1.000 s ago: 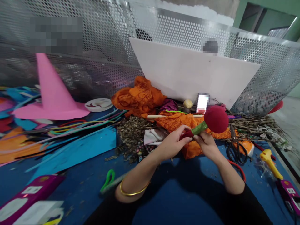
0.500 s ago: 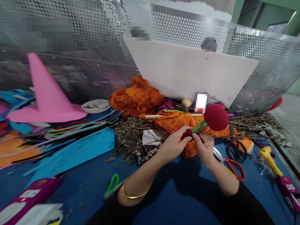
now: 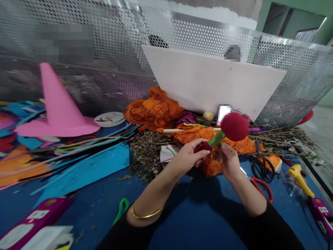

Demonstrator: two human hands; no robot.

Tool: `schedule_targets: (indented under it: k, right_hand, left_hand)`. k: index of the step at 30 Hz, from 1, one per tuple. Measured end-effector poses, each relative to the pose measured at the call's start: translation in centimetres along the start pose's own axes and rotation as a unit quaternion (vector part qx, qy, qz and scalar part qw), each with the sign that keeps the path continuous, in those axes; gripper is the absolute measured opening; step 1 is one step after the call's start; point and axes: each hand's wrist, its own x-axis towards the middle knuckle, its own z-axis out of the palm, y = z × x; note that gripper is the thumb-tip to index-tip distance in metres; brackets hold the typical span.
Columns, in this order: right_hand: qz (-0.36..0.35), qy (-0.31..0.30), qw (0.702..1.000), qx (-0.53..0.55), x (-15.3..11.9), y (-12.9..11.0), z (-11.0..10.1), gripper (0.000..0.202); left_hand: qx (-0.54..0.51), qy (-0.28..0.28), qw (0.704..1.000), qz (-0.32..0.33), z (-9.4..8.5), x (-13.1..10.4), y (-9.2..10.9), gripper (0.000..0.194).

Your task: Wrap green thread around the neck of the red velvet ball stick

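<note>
A red cloth-covered ball (image 3: 235,126) tops a short piece with a green wrapped neck (image 3: 216,138) and a red lower part. My left hand (image 3: 191,152) is closed round that red lower part. Just right of the green neck, my right hand (image 3: 229,158) is raised with its thumb and fingertips bent together; whatever may be between them is too small to make out. Behind and below both hands lies patterned orange cloth (image 3: 194,133), with a pale stick (image 3: 169,131) across it.
Red-handled scissors (image 3: 262,189), black scissors (image 3: 262,163) and a yellow glue gun (image 3: 299,177) lie on the right. A pink cone hat (image 3: 58,107), blue sheet (image 3: 91,170) and purple power strip (image 3: 39,215) are left. A white board (image 3: 215,83) stands behind.
My right hand has moved off the green neck, slightly to the right. The red-topped piece and my left hand have shifted a little left.
</note>
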Motion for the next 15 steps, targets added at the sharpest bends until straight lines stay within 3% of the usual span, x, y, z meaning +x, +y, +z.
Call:
schedule_targets:
  k: [4,7,10,15]
  right_hand:
    - [0.048,0.057,0.995,0.069,2.0,-2.1,-2.3,0.030]
    - [0.103,0.010,0.993,0.052,2.8,-3.2,-3.6,0.032]
    - [0.126,-0.046,0.991,-0.025,2.4,-2.8,-3.4,0.036]
    - [0.141,-0.050,0.984,-0.096,1.5,-0.9,-2.0,0.032]
  left_hand:
    - [-0.007,0.029,0.999,0.014,-0.1,-0.2,0.2,0.039]
    - [0.013,0.061,0.998,0.033,0.0,-0.3,0.4,0.040]
    - [0.023,0.073,0.996,0.042,-0.1,-0.4,0.7,0.048]
    - [-0.003,0.062,0.998,-0.007,-0.4,-0.6,0.9,0.057]
